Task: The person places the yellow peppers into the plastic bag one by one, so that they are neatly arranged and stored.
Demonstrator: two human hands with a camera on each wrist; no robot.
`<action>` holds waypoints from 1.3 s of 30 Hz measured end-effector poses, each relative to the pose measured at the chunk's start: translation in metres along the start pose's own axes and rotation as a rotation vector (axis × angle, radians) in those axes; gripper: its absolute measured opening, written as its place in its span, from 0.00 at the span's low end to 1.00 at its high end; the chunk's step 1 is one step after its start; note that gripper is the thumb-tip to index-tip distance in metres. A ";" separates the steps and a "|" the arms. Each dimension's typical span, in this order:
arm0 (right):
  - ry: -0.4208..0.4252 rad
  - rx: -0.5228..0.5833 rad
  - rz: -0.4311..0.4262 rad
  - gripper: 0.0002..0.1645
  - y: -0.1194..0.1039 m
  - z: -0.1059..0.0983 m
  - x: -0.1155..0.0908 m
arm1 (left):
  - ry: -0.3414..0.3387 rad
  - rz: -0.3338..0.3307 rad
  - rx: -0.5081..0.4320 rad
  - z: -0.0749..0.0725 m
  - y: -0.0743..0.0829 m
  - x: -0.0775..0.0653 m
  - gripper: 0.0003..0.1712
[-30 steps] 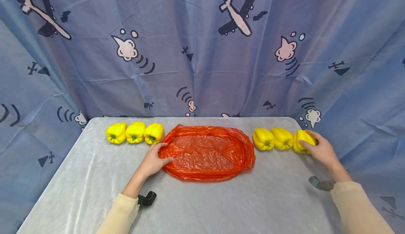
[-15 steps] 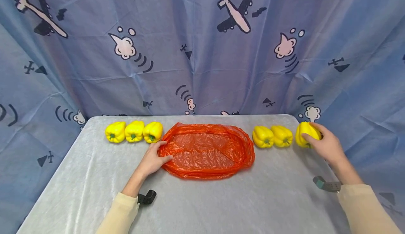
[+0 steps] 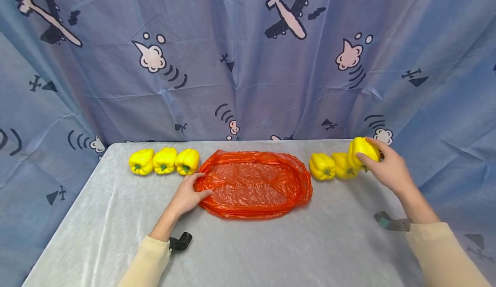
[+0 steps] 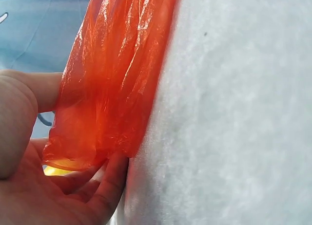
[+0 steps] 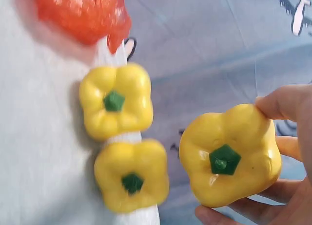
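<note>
A yellow bell pepper [image 3: 362, 152] with a green stem is held up by my right hand [image 3: 390, 166], thumb and fingers gripping its sides. It hangs above the table at the right, partly in front of another yellow bell pepper [image 3: 342, 166]. A third pepper [image 5: 116, 102] sits beside that one. My left hand [image 3: 187, 195] holds the left end of a red plastic bag [image 3: 252, 211], which lies wide with its mouth facing up. In the left wrist view, the bag's thin film [image 4: 112, 84] passes between thumb and fingers; parts of the fingers are hidden.
On the left of the table stand three yellow peppers [image 3: 164, 161] in a row, close to the left hand. A blue patterned curtain [image 3: 201, 63] hangs behind and beside the table [image 3: 248, 252], whose cover is light grey.
My right hand has lifted the outermost right pepper off the table, first drawing it away from its neighbour, then raising it and moving it left. The left hand stays at the bag.
</note>
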State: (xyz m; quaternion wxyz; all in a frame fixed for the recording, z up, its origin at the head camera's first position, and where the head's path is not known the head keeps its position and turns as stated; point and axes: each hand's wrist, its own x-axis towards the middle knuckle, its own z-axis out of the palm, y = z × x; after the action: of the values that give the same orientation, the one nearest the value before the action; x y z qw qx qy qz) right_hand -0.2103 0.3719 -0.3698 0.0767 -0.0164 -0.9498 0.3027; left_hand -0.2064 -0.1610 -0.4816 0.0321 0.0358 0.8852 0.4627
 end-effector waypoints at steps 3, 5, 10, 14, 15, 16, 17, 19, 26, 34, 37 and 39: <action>-0.010 0.018 -0.024 0.46 -0.015 0.005 0.000 | -0.005 -0.002 -0.003 0.000 0.000 0.000 0.36; -0.020 0.030 -0.040 0.46 -0.024 0.010 0.001 | -0.007 -0.002 -0.001 0.000 0.000 0.000 0.36; -0.056 0.045 -0.050 0.47 -0.045 0.023 0.005 | -0.007 -0.003 0.008 -0.001 -0.001 0.000 0.36; -0.098 0.069 -0.044 0.47 -0.063 0.034 0.009 | -0.007 -0.002 0.009 -0.001 -0.001 0.001 0.36; -0.107 0.078 -0.046 0.47 -0.067 0.037 0.009 | -0.007 -0.001 0.009 -0.001 -0.002 0.001 0.36; -0.112 0.086 -0.049 0.47 -0.070 0.039 0.010 | -0.007 -0.002 0.009 -0.001 -0.002 0.001 0.36; -0.116 0.094 -0.053 0.47 -0.074 0.042 0.011 | -0.007 -0.002 0.010 -0.001 -0.002 0.001 0.36; -0.119 0.106 -0.060 0.46 -0.081 0.047 0.012 | -0.007 -0.003 0.011 0.000 -0.003 0.001 0.36; -0.125 0.112 -0.081 0.45 -0.101 0.070 0.016 | -0.005 -0.007 0.018 0.000 -0.004 0.001 0.36; -0.156 0.178 -0.160 0.42 -0.119 0.095 0.019 | 0.010 0.030 0.041 0.001 -0.002 0.000 0.35; -0.175 0.211 -0.172 0.41 -0.128 0.105 0.019 | 0.006 0.026 0.049 0.002 -0.001 0.001 0.35; -0.185 0.231 -0.184 0.41 -0.133 0.112 0.019 | 0.002 0.019 0.052 0.002 -0.001 0.001 0.35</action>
State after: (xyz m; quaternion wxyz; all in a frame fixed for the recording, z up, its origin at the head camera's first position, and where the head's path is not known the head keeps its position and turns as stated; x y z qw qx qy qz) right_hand -0.2444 0.2009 -0.3803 0.0177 0.1076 -0.9093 0.4015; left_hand -0.2070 -0.1602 -0.4834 0.0262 0.0445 0.8965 0.4400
